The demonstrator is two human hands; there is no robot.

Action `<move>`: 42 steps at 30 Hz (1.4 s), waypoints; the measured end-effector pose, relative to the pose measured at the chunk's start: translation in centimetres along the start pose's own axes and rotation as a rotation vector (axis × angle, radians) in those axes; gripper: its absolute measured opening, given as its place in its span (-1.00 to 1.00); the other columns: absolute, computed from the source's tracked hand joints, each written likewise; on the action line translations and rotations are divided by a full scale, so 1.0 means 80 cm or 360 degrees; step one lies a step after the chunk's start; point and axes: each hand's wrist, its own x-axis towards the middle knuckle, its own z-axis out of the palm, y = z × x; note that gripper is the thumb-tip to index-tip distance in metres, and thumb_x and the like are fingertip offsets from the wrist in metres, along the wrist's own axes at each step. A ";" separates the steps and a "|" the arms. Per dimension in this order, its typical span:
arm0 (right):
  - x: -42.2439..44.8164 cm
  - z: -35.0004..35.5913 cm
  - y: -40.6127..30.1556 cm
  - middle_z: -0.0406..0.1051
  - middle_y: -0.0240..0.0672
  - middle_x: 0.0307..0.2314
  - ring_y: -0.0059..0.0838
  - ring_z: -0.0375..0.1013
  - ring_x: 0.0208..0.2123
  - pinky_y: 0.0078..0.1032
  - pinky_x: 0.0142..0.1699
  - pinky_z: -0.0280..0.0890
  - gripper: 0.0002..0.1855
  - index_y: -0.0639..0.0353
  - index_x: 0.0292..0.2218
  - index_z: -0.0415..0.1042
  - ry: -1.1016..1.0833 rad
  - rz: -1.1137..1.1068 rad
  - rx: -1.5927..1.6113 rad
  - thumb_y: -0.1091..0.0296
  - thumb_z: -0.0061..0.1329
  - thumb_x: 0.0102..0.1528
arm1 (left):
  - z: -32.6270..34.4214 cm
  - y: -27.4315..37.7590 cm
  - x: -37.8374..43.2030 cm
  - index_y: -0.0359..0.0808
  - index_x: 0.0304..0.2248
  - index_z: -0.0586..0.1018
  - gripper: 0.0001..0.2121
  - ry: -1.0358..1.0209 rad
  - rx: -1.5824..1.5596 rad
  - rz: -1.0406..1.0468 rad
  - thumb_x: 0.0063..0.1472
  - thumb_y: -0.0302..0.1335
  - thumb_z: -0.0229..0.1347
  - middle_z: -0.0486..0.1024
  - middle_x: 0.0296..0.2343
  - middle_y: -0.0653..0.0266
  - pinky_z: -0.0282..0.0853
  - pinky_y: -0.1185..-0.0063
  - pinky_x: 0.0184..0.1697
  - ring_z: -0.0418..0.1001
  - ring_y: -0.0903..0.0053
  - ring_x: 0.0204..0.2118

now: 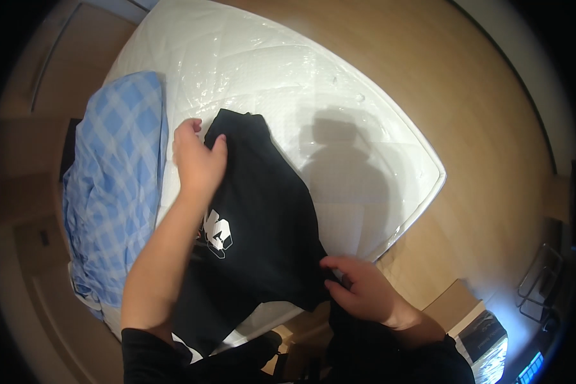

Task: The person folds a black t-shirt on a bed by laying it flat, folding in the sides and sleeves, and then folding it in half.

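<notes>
A black fabric garment (269,201) with a white and partly red print lies spread on a white quilted mattress (249,62) that has a shiny clear plastic cover. Its narrower end points away from me, and its near part hangs toward my body. My left hand (199,158) is over the garment's far left edge, fingers apart, the thumb resting at the cloth. At the near right corner is my right hand (365,290), thumb and forefinger around the garment's edge. Dark cloth shows between those fingers, but whether they pinch it is unclear.
Crumpled blue-and-white checked bedding (117,187) lies along the mattress's left side. Wood-look floor (480,158) borders the mattress on the right. An open cardboard box (453,307) stands at lower right, beside a silvery package (492,357). A metal frame (533,288) is farther right.
</notes>
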 end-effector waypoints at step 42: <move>0.143 -0.003 -0.055 0.48 -0.34 -0.39 -0.29 0.44 -0.23 -0.32 0.08 0.24 -0.79 0.14 -0.43 0.49 -0.0814 -0.1355 -0.1634 0.44 0.10 -0.23 | -0.134 0.091 -0.315 -0.34 -0.09 0.36 -0.57 -0.0960 -0.1423 -0.0918 -0.01 -0.55 0.16 0.47 -0.29 0.04 0.43 0.44 -0.16 0.49 0.26 -0.22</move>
